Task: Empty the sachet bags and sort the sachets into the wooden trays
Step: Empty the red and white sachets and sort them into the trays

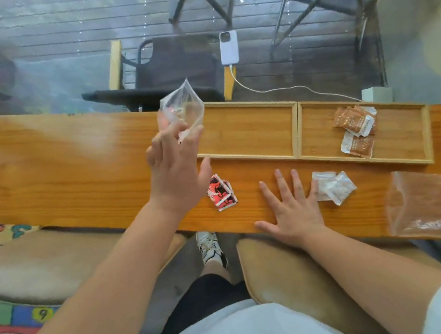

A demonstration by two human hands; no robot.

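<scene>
Worktop (69, 167): long wooden plank running left to right under both hands, grain along its length.

Two wooden trays sit end to end on its far side. Left tray (248, 130) bare, starting just right of my left hand's fingers. Right tray (399, 135) well to the right, beyond my right hand, holding a heap of brown sachets (356, 130).

Empty clear bag (436, 205) lies flat at the near right edge of the worktop, well right of the right hand.

Left hand (176, 171): raised above the worktop, fingers (179, 133) closed around the lower end of a small clear sachet bag (181, 109), which stands up past the fingertips. Something pale and pinkish shows inside; I cannot tell how much remains in it.

Right hand (292, 207): flat on the worktop, fingers spread, gripping nothing.

White sachets (335, 187): small loose pile touching the right side of the right hand's fingers.

Red sachets (222, 192): little stack on the worktop between the two hands, just below and right of the left wrist, long axis tilted toward the trays.

Judgement: the red stack goes into the bare left tray, which lies directly beyond it. The free right hand looks better placed for that; the left is busy with the bag.
</scene>
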